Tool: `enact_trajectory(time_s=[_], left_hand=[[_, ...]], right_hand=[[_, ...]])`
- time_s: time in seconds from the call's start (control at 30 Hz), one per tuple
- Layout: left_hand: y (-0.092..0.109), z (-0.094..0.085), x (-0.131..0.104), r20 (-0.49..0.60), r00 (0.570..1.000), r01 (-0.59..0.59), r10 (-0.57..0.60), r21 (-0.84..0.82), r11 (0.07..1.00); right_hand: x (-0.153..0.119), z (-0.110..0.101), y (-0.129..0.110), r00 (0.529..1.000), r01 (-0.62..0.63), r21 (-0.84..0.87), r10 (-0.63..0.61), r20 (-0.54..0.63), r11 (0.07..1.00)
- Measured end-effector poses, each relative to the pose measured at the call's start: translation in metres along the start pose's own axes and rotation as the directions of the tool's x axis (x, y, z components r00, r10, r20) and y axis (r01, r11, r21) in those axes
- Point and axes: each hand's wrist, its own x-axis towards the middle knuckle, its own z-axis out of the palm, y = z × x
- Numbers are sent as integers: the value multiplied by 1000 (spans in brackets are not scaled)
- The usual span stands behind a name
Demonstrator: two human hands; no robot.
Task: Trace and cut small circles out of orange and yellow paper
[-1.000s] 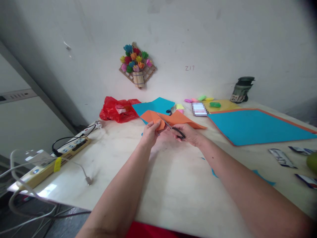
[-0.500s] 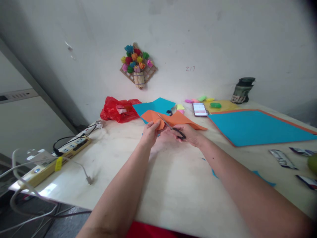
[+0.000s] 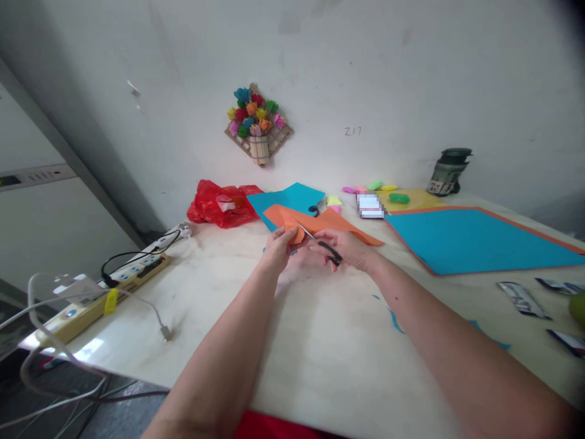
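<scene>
Scissors (image 3: 331, 252) lower in closed right grip (image 3: 345, 247)

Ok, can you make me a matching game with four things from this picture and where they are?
1. Scissors
2. Orange paper
3. Dark green bottle
4. Colourful flowers

A. Up on the wall
B. Held in the right hand
C. At the back right of the table
D. Held in the left hand

Pairs: 1-B, 2-D, 3-C, 4-A

Orange paper (image 3: 326, 222) (bent toward its left end), nearer the worktop's (image 3: 315, 341) back edge; scissors (image 3: 329, 249), black-handled, metal blades slanting across paper.
</scene>
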Motion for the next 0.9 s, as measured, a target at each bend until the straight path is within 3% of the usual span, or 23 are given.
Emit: enact_trajectory(time_s=[0.23,0.9], left_hand=[[-1,-4,-1,120,991,62,-68,51,997],[1,-3,-1,163,985,48,-58,69,996]], right_hand=[[1,-15,6,993,-34,-32,37,110,999],[6,-13,15,999,11,-100,-5,54,995]])
